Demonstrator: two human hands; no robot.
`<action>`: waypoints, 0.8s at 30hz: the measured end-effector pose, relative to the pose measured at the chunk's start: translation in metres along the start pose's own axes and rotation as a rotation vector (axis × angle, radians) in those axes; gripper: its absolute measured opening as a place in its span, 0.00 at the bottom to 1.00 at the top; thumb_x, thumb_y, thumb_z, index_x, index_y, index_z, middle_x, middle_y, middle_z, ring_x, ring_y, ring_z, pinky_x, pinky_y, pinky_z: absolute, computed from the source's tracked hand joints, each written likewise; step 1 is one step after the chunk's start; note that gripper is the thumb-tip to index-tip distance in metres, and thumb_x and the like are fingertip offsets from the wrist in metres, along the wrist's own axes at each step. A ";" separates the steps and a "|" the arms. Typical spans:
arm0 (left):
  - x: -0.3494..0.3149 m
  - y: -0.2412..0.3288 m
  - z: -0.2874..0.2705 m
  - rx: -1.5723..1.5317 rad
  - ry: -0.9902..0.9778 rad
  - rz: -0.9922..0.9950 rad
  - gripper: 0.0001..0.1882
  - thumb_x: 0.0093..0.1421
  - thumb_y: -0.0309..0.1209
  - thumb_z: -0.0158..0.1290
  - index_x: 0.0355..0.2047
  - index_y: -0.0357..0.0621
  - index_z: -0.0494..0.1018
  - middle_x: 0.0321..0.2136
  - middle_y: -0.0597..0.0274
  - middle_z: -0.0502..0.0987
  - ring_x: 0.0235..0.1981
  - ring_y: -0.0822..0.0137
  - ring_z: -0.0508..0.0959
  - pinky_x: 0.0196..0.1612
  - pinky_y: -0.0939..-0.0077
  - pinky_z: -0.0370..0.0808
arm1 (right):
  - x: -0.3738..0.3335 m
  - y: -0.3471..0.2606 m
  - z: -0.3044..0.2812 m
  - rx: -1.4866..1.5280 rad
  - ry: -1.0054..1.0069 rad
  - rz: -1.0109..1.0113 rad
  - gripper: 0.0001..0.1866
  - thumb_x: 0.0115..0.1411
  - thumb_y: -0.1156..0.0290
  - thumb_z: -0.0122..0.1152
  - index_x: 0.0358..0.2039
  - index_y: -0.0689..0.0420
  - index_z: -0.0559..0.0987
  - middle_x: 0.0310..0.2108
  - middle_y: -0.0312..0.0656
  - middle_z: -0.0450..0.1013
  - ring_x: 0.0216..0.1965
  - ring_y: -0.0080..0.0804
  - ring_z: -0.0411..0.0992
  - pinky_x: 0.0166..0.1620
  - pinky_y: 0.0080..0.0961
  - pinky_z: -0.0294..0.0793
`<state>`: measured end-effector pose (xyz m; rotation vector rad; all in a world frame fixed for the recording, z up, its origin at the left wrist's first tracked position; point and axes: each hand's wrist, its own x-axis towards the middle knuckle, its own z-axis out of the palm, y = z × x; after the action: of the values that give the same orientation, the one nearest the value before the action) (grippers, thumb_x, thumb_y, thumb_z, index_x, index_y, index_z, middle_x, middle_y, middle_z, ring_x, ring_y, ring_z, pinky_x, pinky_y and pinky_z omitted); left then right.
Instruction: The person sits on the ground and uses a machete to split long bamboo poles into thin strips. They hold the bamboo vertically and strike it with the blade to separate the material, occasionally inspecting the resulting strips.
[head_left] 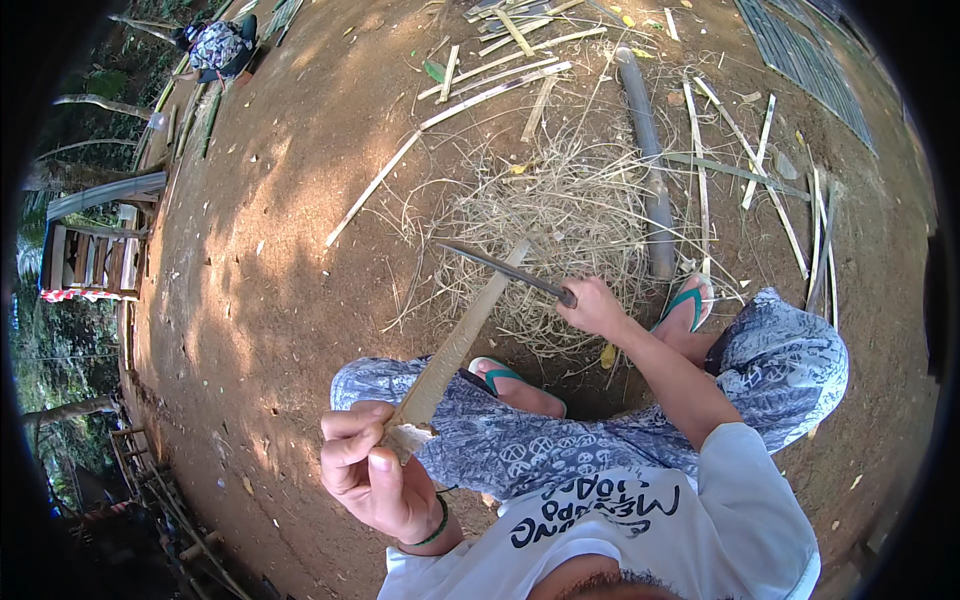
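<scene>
The left hand (372, 478) pinched the near end of a strip (466, 332), which slanted away toward the shavings (590, 205). The right hand (594, 306) was closed round a knife (498, 266), its blade crossing the strip near the far end.

Bamboo strip (465, 335): long, flat, tan, mottled face, browner along one edge. Held up aslant, near end at 7 o'clock, far end at 1 o'clock. Near end pale, ragged. Knife (500, 266): long narrow dark blade, handle mostly covered by grip. Tip toward 10 o'clock, handle toward 4. Blade crosses strip near far end; contact unclear.
</scene>
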<state>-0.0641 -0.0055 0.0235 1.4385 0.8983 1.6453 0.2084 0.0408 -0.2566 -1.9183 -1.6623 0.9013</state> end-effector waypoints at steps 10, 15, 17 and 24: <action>0.006 0.004 0.006 -0.026 -0.005 -0.044 0.10 0.61 0.32 0.61 0.38 0.40 0.74 0.36 0.50 0.75 0.40 0.61 0.76 0.47 0.64 0.72 | 0.042 0.002 -0.006 0.103 -0.150 0.410 0.17 0.53 0.61 0.67 0.34 0.64 0.81 0.29 0.55 0.79 0.35 0.49 0.80 0.43 0.43 0.78; 0.032 0.003 0.028 -0.094 -0.114 -0.013 0.11 0.62 0.30 0.59 0.40 0.38 0.72 0.40 0.46 0.76 0.41 0.62 0.76 0.50 0.67 0.71 | -0.003 -0.089 -0.018 0.453 0.059 0.185 0.15 0.54 0.62 0.68 0.28 0.63 0.77 0.23 0.51 0.77 0.27 0.45 0.78 0.35 0.38 0.76; 0.042 0.002 0.026 -0.110 -0.142 -0.009 0.09 0.65 0.28 0.55 0.43 0.38 0.70 0.43 0.46 0.73 0.44 0.62 0.76 0.48 0.69 0.74 | -0.028 -0.127 -0.030 0.532 0.090 0.133 0.15 0.57 0.64 0.67 0.27 0.63 0.75 0.18 0.46 0.73 0.21 0.37 0.73 0.30 0.34 0.71; 0.042 0.001 0.048 -0.132 -0.146 0.051 0.08 0.68 0.27 0.50 0.45 0.37 0.69 0.42 0.46 0.72 0.44 0.63 0.76 0.46 0.73 0.76 | -0.116 -0.218 -0.091 0.688 0.136 -0.146 0.12 0.59 0.70 0.67 0.27 0.63 0.72 0.13 0.41 0.68 0.15 0.34 0.71 0.22 0.31 0.67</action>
<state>-0.0202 0.0326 0.0497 1.4791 0.6648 1.5828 0.1166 -0.0269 -0.0195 -1.3375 -1.1793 1.0762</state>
